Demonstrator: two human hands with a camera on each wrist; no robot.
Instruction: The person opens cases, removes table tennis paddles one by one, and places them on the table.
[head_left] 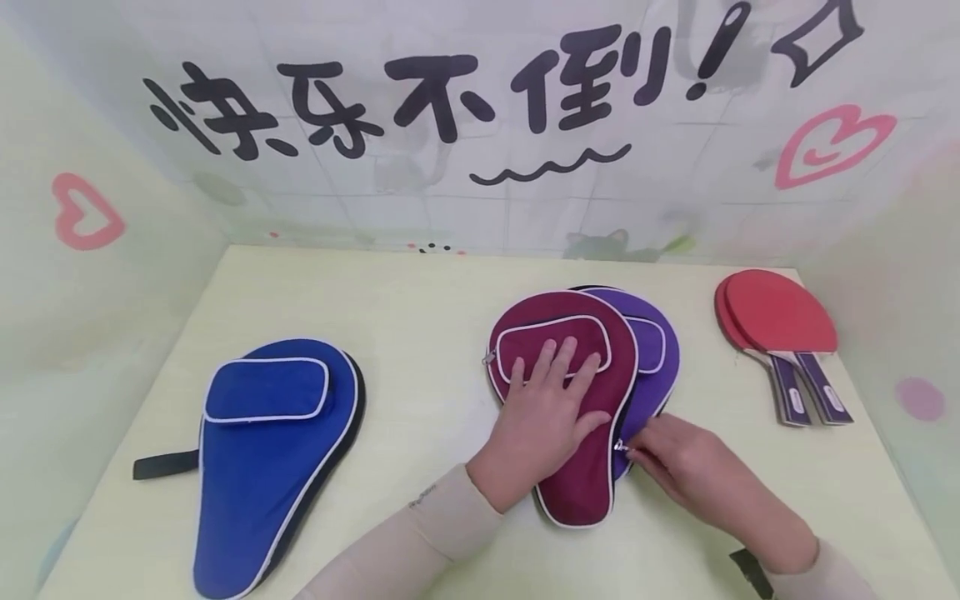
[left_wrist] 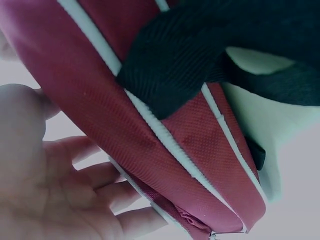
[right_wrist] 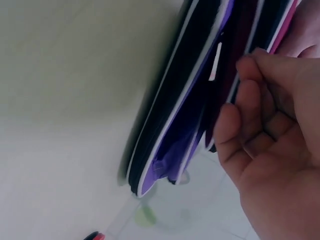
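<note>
A maroon table tennis paddle case with white piping lies partly over a purple paddle case, right of the table's middle. My left hand rests on the maroon case with fingers spread, the tips over its front pocket. At the maroon case's right edge, my right hand pinches a small metal zipper pull between thumb and forefinger. In the right wrist view that pinch hides the pull itself. A black strap crosses the maroon case's side in the left wrist view.
A blue paddle case lies at the left, its black strap sticking out leftward. Two red table tennis paddles overlap at the back right. A dark strap end shows under the right forearm. Printed walls enclose the table.
</note>
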